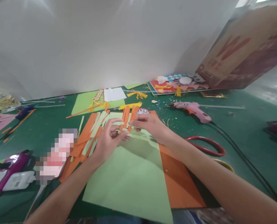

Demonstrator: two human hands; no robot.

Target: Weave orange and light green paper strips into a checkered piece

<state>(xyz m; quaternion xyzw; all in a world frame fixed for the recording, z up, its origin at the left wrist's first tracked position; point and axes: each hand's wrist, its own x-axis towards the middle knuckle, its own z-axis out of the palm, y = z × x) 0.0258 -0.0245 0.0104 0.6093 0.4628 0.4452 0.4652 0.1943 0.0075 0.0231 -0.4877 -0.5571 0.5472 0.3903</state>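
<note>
My left hand (pixel 109 138) pinches the lower left end of a small weave of orange and pale green paper strips (pixel 126 118). At its right side, the thumb and fingers of my right hand (pixel 150 124) are closed on one of the orange strips. The woven piece is held just above a pale green paper sheet (pixel 129 177). An orange sheet (pixel 176 180) shows from beneath on the right. Left of my left hand lie loose orange and green strips (pixel 91 130). Parts of the weave are hidden behind my fingers.
A pink glue gun (pixel 194 110) with a black cord lies right, near a red ring (pixel 206 146). A yellow cutter (pixel 130 106) is behind my hands. A phone (pixel 56 155) and purple power strip (pixel 12 171) lie left. A paper bag (pixel 241 46) stands back right.
</note>
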